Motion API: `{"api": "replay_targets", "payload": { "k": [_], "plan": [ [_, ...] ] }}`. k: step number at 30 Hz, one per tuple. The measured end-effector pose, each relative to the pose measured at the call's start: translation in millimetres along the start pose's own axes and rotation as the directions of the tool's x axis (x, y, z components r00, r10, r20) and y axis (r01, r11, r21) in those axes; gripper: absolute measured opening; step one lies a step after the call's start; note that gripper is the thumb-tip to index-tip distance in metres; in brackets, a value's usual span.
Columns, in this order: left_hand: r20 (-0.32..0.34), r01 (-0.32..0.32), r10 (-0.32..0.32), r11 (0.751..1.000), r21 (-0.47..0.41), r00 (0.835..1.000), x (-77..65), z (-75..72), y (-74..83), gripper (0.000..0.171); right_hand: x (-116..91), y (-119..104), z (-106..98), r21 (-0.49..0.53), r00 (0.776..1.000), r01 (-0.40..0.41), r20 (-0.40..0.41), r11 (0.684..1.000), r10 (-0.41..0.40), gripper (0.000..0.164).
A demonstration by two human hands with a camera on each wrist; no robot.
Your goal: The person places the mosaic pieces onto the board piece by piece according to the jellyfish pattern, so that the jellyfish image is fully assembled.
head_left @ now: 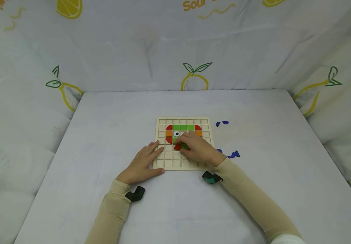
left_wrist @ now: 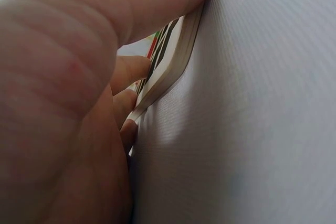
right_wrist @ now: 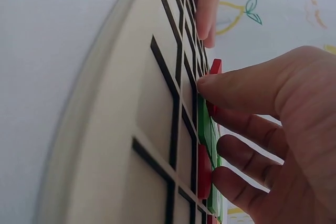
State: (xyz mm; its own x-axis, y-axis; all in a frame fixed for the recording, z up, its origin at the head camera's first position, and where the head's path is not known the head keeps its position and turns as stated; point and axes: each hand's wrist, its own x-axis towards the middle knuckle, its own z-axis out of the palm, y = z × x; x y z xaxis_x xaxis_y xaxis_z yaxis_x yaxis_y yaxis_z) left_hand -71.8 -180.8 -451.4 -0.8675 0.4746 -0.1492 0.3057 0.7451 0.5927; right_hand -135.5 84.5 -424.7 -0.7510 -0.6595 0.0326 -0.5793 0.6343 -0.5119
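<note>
A square wooden grid board (head_left: 172, 164) lies on the table, carrying a pattern of red, green and orange tiles around a white tile with a black eye dot (head_left: 176, 134). My left hand (head_left: 141, 165) rests spread at the board's left side, fingers over the edge and thumb by the near left corner. Above the lower middle cells, my right hand (head_left: 199, 148) pinches a red rounded tile (head_left: 177, 147) between thumb and fingers. The same red tile (right_wrist: 217, 66) stands tilted by the thumb tip in the right wrist view. Beside it a green tile (head_left: 184, 146) is partly covered by the hand.
Two blue curved pieces (head_left: 225, 122) lie off the board's far right corner. Several more blue pieces (head_left: 237, 154) are scattered near the right wrist, some partly hidden by it. A white cloth with lemon prints (head_left: 117, 61) surrounds the table on the far side and both flanks.
</note>
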Motion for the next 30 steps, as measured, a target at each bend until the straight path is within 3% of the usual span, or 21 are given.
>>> {"api": "replay_targets", "payload": {
  "k": [13,17,24,30],
  "plan": [
    [0.0,-0.006,0.006,1.0,-0.001,1.0,-0.2,-1.7,2.1,0.086,-0.1,0.1,3.8,-0.094,0.999,0.051,0.008,0.994,-0.05,0.032],
    [-0.005,-0.01,0.01,1.0,-0.009,1.0,-0.3,-2.2,3.0,0.085,-1.5,-1.3,1.8,-0.08,0.999,0.037,-0.002,0.996,-0.037,0.037],
    [-0.012,-0.014,0.014,1.0,-0.007,1.0,0.3,-1.8,3.0,0.084,-2.9,-2.8,0.6,-0.091,0.997,0.038,-0.065,0.995,-0.044,0.026],
    [-0.011,-0.014,0.014,1.0,0.002,1.0,0.3,-1.5,2.1,0.085,-2.0,-2.2,3.9,-0.136,0.997,0.043,-0.057,0.99,-0.051,0.025]
  ]
}}
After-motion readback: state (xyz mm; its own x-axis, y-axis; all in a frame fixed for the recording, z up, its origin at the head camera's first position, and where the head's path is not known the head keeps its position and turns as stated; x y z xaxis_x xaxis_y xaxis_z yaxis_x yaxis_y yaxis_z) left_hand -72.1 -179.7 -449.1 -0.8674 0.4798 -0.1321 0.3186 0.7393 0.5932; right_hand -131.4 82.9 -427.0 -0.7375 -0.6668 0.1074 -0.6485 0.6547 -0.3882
